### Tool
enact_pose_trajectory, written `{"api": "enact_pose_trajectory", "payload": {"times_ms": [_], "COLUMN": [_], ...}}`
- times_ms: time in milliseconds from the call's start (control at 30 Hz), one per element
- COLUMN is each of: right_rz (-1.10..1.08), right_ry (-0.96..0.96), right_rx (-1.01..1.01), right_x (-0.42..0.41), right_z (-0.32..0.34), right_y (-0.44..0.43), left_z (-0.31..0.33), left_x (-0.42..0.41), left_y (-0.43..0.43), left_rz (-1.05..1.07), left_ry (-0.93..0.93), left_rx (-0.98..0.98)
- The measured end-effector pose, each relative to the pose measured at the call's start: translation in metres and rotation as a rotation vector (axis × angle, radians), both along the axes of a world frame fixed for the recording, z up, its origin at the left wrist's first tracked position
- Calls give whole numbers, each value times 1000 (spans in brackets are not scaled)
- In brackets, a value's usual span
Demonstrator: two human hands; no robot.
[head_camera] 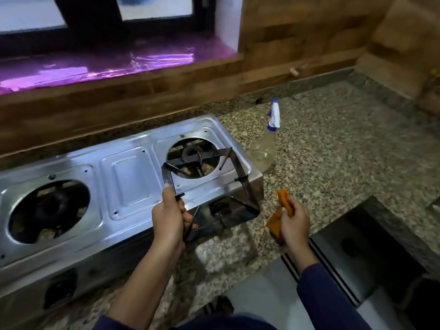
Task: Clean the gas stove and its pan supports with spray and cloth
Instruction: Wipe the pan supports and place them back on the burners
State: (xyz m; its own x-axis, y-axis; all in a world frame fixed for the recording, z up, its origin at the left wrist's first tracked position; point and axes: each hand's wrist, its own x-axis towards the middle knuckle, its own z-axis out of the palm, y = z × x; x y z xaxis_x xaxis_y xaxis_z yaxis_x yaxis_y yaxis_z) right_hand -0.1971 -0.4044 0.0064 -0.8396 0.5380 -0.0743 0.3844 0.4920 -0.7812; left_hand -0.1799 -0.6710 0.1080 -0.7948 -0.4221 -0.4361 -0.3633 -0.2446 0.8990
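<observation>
A steel two-burner gas stove (128,177) lies on the granite counter, both burner openings bare. My left hand (167,217) grips one side of a black square pan support (240,186), held tilted above the stove's right front corner. My right hand (294,223) holds a folded orange cloth (276,222) just to the right of the support, apart from it. A clear spray bottle (264,151) with a white and blue trigger head stands on the counter beside the stove's right end.
The speckled granite counter (333,144) stretches right and back to a wooden wall. A steel sink (362,253) is sunk into the counter at the right front. A window sill with shiny purple covering (107,65) runs behind the stove.
</observation>
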Motion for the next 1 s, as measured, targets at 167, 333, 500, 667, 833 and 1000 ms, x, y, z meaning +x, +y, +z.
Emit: {"api": "enact_pose_trajectory", "payload": {"times_ms": [167,333,500,667,833,1000], "right_rz": [153,399,479,291,390,529], "right_ry": [-302,56,11,48,20,-34], "right_rx": [263,-333,-591,-616,-616,-598], "right_x": [-32,-52,-67,-91,-113,-144], "right_z": [8,66,80,85,93,103], "right_y": [26,-12,-53,-65,-70,-75], "left_z": [-3,-6,-4,0,10,7], "left_x": [-16,-27,-41,-52,-64,-67], "left_y": [22,33,44,35,1,-35], "left_rz": [15,31,107,72,59,-104], "left_ry": [-14,-24,3,105,85,122], "left_rx": [-14,-8,43,40,109,-241]}}
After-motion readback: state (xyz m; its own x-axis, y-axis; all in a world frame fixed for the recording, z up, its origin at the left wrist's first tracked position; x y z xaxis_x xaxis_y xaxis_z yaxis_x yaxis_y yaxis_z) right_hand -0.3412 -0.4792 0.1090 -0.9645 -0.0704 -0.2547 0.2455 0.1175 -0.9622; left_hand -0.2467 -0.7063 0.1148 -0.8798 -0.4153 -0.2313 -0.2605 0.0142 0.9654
